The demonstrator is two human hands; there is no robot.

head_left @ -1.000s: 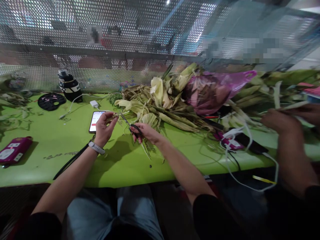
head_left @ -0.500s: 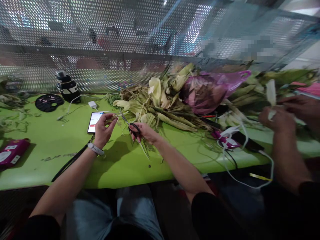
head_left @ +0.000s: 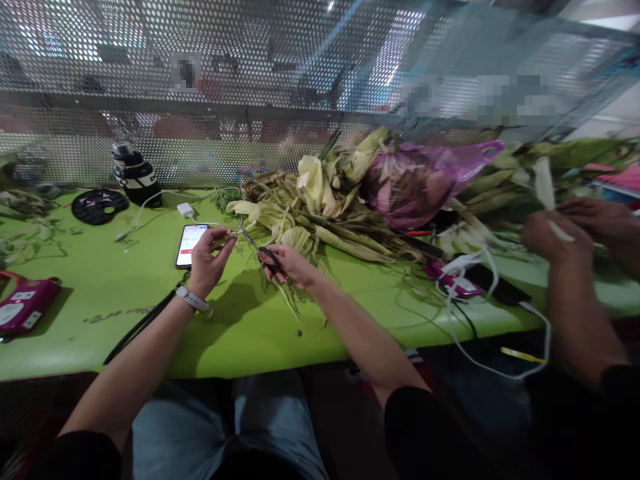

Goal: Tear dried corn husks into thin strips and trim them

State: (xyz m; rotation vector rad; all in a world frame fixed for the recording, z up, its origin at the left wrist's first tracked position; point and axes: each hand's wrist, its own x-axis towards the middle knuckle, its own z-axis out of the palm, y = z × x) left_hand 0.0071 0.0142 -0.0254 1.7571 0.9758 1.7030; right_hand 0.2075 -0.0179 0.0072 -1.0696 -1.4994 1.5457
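My left hand point(head_left: 210, 260) pinches a small pale piece of husk point(head_left: 231, 233) between thumb and fingertips, above the green table. In my right hand point(head_left: 290, 265) are black-handled scissors point(head_left: 267, 257), their blades pointing up and left toward that piece. Whether the blades touch it I cannot tell. Thin husk strips point(head_left: 287, 300) hang or lie below my right hand. Behind both hands spreads a heap of corn husks point(head_left: 310, 207), some pale yellow, some dry and brown. A lit phone point(head_left: 190, 244) lies just behind my left wrist.
A bottle point(head_left: 134, 175) and a black palette-shaped plate point(head_left: 99, 206) stand back left; a purple device point(head_left: 27, 305) lies at left. A pink plastic bag point(head_left: 420, 180) rests on the husks. White cables point(head_left: 493, 360) hang over the right edge. At right, another person's hands point(head_left: 563, 237) hold husk.
My hands stay almost in place, the scissors and the small piece shifting only slightly. At right, the other person's hands and their husk strip have moved a little.
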